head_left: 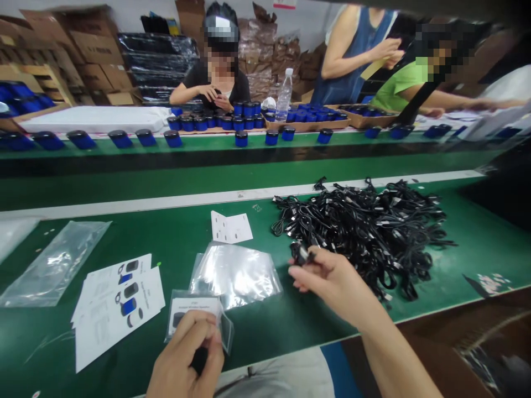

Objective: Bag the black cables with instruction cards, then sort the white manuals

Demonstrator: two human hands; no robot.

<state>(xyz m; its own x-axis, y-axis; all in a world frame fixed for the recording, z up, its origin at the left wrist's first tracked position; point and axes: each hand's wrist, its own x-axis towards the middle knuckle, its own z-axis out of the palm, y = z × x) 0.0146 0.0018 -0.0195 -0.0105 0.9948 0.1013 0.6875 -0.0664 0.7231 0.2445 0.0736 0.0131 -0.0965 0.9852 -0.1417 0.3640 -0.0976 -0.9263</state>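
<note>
My left hand (188, 354) pinches a small clear plastic bag (227, 333) by its near side. Inside the bag lies a printed leaflet (182, 305), partly covered by my fingers. My right hand (338, 284) grips a bundled black cable (299, 253) at the left edge of a big heap of black cables (360, 226). Between my hands and a little farther off, several clear bags (238, 273) lie in a stack. A folded white sheet (232, 228) stands partly open behind them. On the left, printed leaflets (108, 323) are spread in a loose pile.
A larger clear bag (56, 265) lies at the far left of the green table (136, 237). Beyond a white strip (186, 198), blue black-topped jars (173, 138) line the green belt. Across it are several people, boxes of jars and a plastic bottle (284, 97).
</note>
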